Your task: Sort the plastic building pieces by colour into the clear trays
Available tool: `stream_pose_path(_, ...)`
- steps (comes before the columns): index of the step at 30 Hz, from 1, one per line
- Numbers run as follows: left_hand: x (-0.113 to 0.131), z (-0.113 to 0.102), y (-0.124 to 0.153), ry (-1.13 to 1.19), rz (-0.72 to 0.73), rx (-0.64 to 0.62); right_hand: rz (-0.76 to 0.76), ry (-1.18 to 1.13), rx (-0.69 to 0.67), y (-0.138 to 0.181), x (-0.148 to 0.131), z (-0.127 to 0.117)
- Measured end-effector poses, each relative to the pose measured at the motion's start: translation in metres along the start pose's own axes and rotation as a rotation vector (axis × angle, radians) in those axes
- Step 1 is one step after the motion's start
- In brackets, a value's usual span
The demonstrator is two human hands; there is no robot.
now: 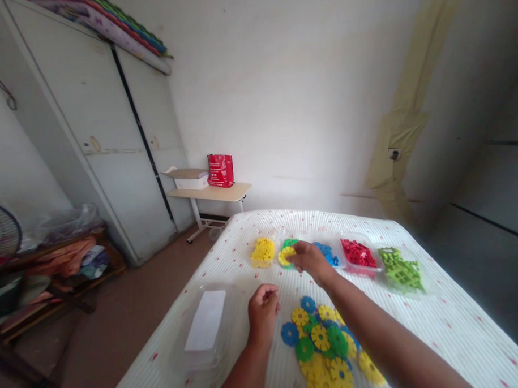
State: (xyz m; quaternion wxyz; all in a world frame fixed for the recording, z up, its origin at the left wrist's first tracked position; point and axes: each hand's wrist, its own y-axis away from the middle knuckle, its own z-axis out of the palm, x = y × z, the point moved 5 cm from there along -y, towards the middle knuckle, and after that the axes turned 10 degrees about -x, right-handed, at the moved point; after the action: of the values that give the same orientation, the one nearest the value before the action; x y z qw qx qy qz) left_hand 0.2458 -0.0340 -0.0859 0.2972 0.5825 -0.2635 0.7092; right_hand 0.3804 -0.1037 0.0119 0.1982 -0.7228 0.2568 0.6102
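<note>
My right hand (pixel 311 260) reaches forward, its fingers closed on a yellow notched building disc (pixel 286 255). The disc is above a clear box of green pieces (pixel 290 242), partly covering them. My left hand (pixel 263 308) rests nearer, left of the loose pile, with its fingers curled in; whether anything is inside them is hidden. Close to me lies a heap of loose notched discs in yellow (pixel 320 337), blue (pixel 290 334) and green (pixel 304 349). My right forearm passes over the heap's right side and hides part of it.
Clear boxes hold yellow pieces (pixel 263 251), blue pieces (pixel 325 253), red pieces (pixel 358 254) and light green pieces (pixel 403 270). Stacked clear lids with a white paper (pixel 206 320) lie at left. Behind stand a side table (pixel 229 192), red bag (pixel 220 171) and grey cabinet (pixel 116 132).
</note>
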Motion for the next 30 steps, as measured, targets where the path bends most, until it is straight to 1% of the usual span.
stream_pose_path(1, 0.0, -0.001, 0.0, -0.006, 0.0, 0.002, -0.009, 0.001, 0.079, -0.016, -0.006, 0.003)
stream_pose_path(3, -0.001, -0.002, 0.0, -0.014, -0.002, 0.005, -0.026, 0.002, 0.149, -0.041, -0.013, 0.008)
stream_pose_path(4, -0.001, -0.003, 0.0, -0.017, -0.002, 0.004, -0.037, 0.006, 0.186, -0.049, -0.014, 0.008)
stream_pose_path(5, -0.001, -0.003, -0.001, -0.019, -0.001, 0.002, -0.051, 0.016, 0.213, -0.052, -0.014, 0.007)
stream_pose_path(7, -0.001, -0.004, -0.001, -0.023, 0.001, -0.002, -0.083, 0.047, 0.252, -0.047, -0.01, 0.0)
stream_pose_path(10, -0.001, -0.003, -0.001, -0.033, 0.011, -0.021, -0.131, 0.108, 0.259, -0.02, -0.001, -0.021)
stream_pose_path(14, -0.002, -0.002, 0.0, -0.048, 0.022, -0.037, -0.199, 0.218, 0.303, 0.03, 0.013, -0.067)
stream_pose_path(18, -0.001, -0.001, 0.001, -0.078, 0.043, -0.042, -0.136, 0.326, 0.372, 0.08, 0.042, -0.115)
stream_pose_path(21, 0.0, 0.0, 0.001, -0.111, 0.057, -0.038, -0.098, 0.475, 0.419, 0.115, 0.069, -0.139)
stream_pose_path(23, 0.0, 0.001, 0.001, -0.139, 0.06, -0.034, -0.071, 0.568, 0.436, 0.132, 0.084, -0.149)
stream_pose_path(25, 0.0, 0.002, 0.002, -0.181, 0.068, -0.036, -0.037, 0.62, 0.453, 0.143, 0.095, -0.154)
stream_pose_path(27, 0.0, 0.003, 0.003, -0.242, 0.093, -0.042, -0.016, 0.647, 0.456, 0.147, 0.1, -0.155)
stream_pose_path(30, 0.004, 0.006, 0.005, -0.346, 0.152, -0.053, -0.009, 0.732, 0.395, 0.143, 0.099, -0.149)
